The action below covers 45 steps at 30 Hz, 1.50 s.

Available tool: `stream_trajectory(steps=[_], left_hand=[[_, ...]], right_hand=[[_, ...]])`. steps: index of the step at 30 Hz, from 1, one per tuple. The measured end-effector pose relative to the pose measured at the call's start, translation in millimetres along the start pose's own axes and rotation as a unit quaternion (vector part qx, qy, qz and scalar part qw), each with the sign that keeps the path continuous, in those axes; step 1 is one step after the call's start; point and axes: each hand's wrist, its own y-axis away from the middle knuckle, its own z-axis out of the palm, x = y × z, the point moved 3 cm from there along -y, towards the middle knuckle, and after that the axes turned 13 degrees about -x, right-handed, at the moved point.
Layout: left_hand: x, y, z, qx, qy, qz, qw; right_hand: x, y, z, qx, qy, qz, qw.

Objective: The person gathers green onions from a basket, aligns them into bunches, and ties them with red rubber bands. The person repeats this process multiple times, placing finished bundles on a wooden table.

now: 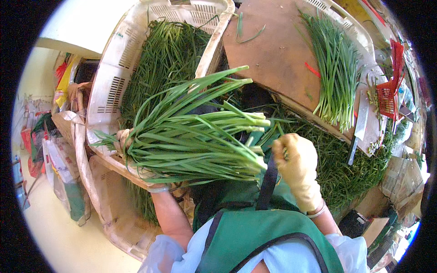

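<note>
My left hand (124, 136), in a pale glove, grips a loose bunch of long green garlic chives (194, 146) near the leaf tips. Most of that hand is hidden behind the leaves. The bunch lies sideways before my body, its pale cut stems pointing right and fanned into several clumps. Just right of the stem ends is my right hand (296, 165), also in a pale glove. Its fingers are curled in, with small green leaf scraps showing between them. It appears apart from the bunch.
A white plastic crate (109, 85) at upper left holds more chives. On the brown board (269, 44) at upper right lies a neat chive bundle (336, 75), beside a knife (361, 123) and a red plastic basket (385, 99). Leaf trimmings (351, 174) are heaped below the board.
</note>
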Motion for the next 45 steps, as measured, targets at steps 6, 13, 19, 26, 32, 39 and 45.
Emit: stream_trajectory(steps=[6, 13, 19, 26, 32, 39, 45], left_hand=[[-7.2, 0.1, 3.6, 0.004, 0.004, -0.011, 1.0], [1.2, -9.8, 5.6, 0.004, -0.015, 0.012, 1.0], [-8.3, -14.6, 6.3, 0.022, 0.003, 0.014, 1.0], [-10.6, -14.5, 6.6, 0.013, -0.014, 0.019, 1.0], [15.7, -20.0, -2.6, -0.068, -0.258, 0.055, 0.962], [-10.2, 1.9, -3.2, -0.009, -0.029, -0.021, 0.999], [-10.1, 4.7, -2.0, -0.006, -0.017, -0.026, 1.0]], right_hand=[[11.0, -11.4, -1.3, -0.169, -0.456, 0.065, 0.871], [-31.9, -66.9, 25.0, -0.211, -0.723, 0.057, 0.655], [27.0, 0.3, 25.5, -0.24, -0.651, 0.124, 0.709], [6.0, 17.2, -48.7, -0.109, -0.401, 0.093, 0.905], [-47.4, -32.0, -21.5, -0.025, -0.088, -0.167, 0.982], [-1.2, 1.2, 10.0, -0.033, -0.39, 0.041, 0.919], [92.8, 48.1, 29.6, -0.02, -0.294, 0.246, 0.924]])
